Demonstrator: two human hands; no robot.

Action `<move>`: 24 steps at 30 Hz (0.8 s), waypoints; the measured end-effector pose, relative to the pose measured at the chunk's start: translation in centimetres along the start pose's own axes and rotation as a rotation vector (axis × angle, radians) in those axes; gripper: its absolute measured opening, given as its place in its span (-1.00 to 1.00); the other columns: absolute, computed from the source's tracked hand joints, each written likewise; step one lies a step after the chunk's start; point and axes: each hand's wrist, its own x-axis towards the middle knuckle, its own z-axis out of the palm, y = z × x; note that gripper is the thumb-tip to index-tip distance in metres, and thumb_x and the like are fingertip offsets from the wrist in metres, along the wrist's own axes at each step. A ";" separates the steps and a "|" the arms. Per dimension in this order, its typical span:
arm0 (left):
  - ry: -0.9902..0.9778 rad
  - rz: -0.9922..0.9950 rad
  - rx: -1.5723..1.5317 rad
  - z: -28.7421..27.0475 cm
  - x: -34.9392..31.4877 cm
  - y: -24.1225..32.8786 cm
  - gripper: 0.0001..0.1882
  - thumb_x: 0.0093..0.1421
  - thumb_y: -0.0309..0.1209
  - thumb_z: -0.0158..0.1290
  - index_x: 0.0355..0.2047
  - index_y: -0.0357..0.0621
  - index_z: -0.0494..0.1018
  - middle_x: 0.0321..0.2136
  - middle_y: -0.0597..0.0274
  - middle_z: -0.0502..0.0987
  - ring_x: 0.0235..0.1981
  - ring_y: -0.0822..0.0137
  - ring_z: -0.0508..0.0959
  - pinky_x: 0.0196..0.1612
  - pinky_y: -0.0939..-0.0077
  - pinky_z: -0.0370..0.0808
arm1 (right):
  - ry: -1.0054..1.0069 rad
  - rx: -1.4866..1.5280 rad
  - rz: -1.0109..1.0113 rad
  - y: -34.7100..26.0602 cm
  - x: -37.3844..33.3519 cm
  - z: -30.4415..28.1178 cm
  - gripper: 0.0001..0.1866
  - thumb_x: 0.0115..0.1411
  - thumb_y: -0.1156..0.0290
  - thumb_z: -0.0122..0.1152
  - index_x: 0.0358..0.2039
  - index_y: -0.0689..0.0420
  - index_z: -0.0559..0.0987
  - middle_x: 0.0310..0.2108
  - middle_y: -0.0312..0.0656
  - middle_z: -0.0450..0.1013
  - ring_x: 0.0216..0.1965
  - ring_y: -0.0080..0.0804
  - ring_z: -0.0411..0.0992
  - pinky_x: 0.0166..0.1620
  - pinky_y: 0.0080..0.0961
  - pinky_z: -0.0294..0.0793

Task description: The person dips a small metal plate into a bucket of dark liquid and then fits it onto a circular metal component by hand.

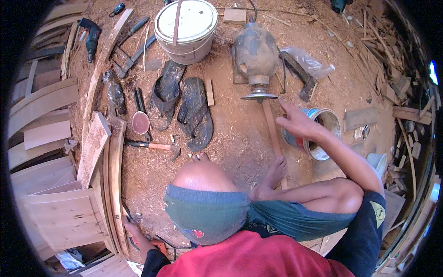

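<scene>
My right hand [297, 123] reaches forward over the rim of a paint bucket [310, 147]. Its index finger stretches out toward a thin metal disc [259, 97], with no object in the hand. That disc is fitted to the shaft of a dusty electric motor [256, 53] lying on the ground. Low at the left, my left hand [134, 228] is closed beside long wooden strips [115, 184]. A dark slender tool [127, 212] sticks out from its fingers; the rest of it is hidden. An orange-red tool [159, 245] lies near that wrist, partly covered by my arm.
Black sandals [196, 113], a hammer [152, 146] and a lidded white bucket [186, 27] stand or lie ahead. A drill [91, 39] and clamps [134, 57] are at the far left. Boards [64, 214] pile up on the left, wood scraps [401, 87] on the right. Sawdust covers the ground.
</scene>
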 end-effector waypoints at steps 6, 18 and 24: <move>0.104 0.178 0.011 -0.7 -0.1 0.3 -0.64 0.04 -0.60 0.04 -0.10 -0.43 0.44 -0.27 -0.20 0.54 -0.25 -0.05 0.52 -0.13 0.22 0.42 | 0.008 0.114 -0.195 -4.9 -1.2 -1.8 -0.35 0.11 0.36 0.06 0.22 0.29 0.21 0.16 0.14 0.26 0.12 -0.09 0.32 0.18 -0.33 0.28; 0.080 0.012 0.153 -0.9 -0.4 5.7 -0.75 0.19 -0.45 0.03 -0.16 -0.36 0.45 -0.23 -0.18 0.48 -0.21 -0.10 0.47 -0.07 0.16 0.40 | 0.100 0.290 -0.382 -2.2 -1.9 -2.8 -0.59 0.12 0.57 0.03 0.03 0.21 0.46 -0.21 -0.16 0.52 -0.22 -0.48 0.46 -0.14 -0.52 0.47; -0.261 0.106 -0.773 3.2 2.4 27.8 -0.62 0.31 -0.28 0.00 0.01 -0.31 0.38 -0.27 0.23 0.46 -0.34 0.45 0.44 -0.27 0.57 0.45 | 0.124 0.290 -0.289 -2.4 -1.9 -4.1 -0.66 0.14 0.55 0.03 -0.03 0.22 0.49 -0.26 -0.22 0.53 -0.26 -0.55 0.45 -0.19 -0.58 0.46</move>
